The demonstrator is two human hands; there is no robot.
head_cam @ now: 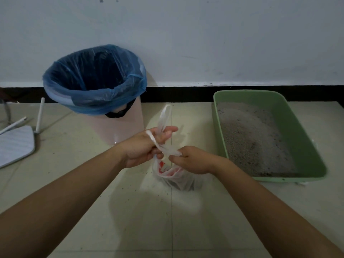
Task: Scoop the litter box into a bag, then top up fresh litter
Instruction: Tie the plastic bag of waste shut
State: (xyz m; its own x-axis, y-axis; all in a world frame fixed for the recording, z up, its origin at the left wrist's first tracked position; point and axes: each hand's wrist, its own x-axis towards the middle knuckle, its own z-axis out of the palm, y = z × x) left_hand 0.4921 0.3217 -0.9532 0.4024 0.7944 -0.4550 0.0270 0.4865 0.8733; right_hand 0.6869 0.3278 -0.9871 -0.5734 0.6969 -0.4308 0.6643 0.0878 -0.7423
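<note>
A small clear plastic bag (176, 178) with red print hangs over the tiled floor at the centre, dark scooped matter showing in its bottom. My left hand (143, 148) grips one twisted handle of the bag; that strip loops over its fingers and sticks up behind them. My right hand (193, 161) pinches the other handle just right of the left hand. The two hands are close together above the bag. The green litter box (307, 151) lies on the floor to the right, holding grey litter (255, 138).
A pink bin (121, 127) lined with a blue bag (93, 79) stands at the back left against the wall. A white router (14, 144) with antennas lies at the far left. Litter grains are scattered on the floor tiles.
</note>
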